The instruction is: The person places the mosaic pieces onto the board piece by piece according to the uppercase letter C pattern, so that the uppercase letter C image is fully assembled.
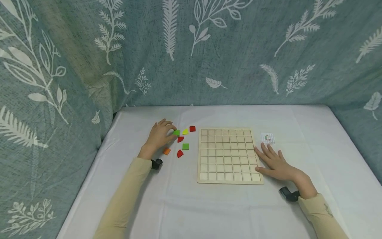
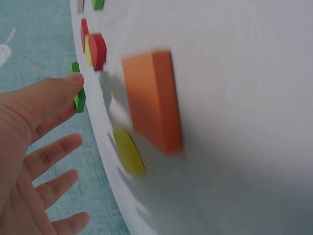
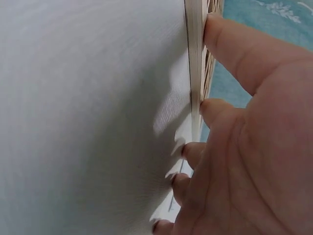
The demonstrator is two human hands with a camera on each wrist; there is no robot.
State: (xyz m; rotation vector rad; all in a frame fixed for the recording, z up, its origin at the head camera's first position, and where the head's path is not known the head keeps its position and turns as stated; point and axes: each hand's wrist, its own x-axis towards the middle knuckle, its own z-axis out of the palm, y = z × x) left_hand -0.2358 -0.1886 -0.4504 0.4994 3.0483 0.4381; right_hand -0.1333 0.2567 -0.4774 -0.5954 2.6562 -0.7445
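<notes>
My left hand (image 1: 159, 135) pinches a green square tile (image 2: 79, 100) between thumb and index finger, its other fingers spread apart. In the left wrist view, the tile is held on edge. Beside this hand lie an orange tile (image 1: 167, 151) and, in the left wrist view, a yellow tile (image 2: 129, 152). My right hand (image 1: 276, 165) rests at the right edge of a wooden grid board (image 1: 230, 182). Its thumb and index finger touch the rim, and the fingers are spread.
Near the left hand lie a yellow quarter-round tile (image 1: 185, 131), a red square (image 1: 192, 128), two red quarter-round tiles (image 1: 180, 153) and a green square (image 1: 186, 146). A small printed pattern card (image 1: 267, 138) lies right of the board. A patterned curtain (image 1: 191, 76) hangs behind the white-covered table (image 1: 191, 212).
</notes>
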